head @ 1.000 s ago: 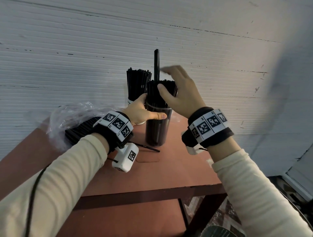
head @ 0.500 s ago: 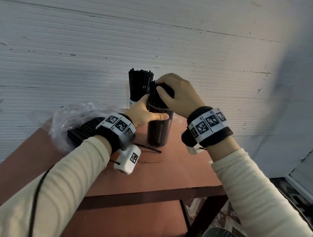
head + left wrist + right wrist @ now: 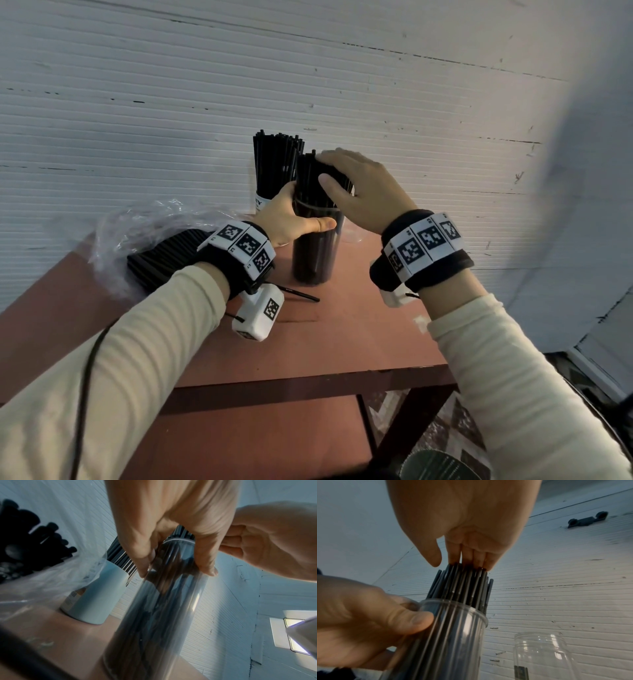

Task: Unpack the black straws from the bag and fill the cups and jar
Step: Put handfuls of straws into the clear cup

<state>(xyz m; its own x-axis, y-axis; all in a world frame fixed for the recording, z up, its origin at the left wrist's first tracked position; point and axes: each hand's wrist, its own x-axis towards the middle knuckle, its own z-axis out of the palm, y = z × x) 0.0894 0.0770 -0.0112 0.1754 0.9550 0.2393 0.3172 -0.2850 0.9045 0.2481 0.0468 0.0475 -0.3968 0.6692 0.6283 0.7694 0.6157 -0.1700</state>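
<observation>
Lying at table's left, clear bag with black straws inside. Left hand grasps clear cup near rim, cup upright on red table. Behind it, white cup packed with straws. Right hand, fingers straight, presses flat on straw tips. Far right, glass jar, seemingly unfilled.

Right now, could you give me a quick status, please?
Left hand grips clear cup. Right hand flat, pressing straw tops. Jar empty. Nothing blocking.
</observation>
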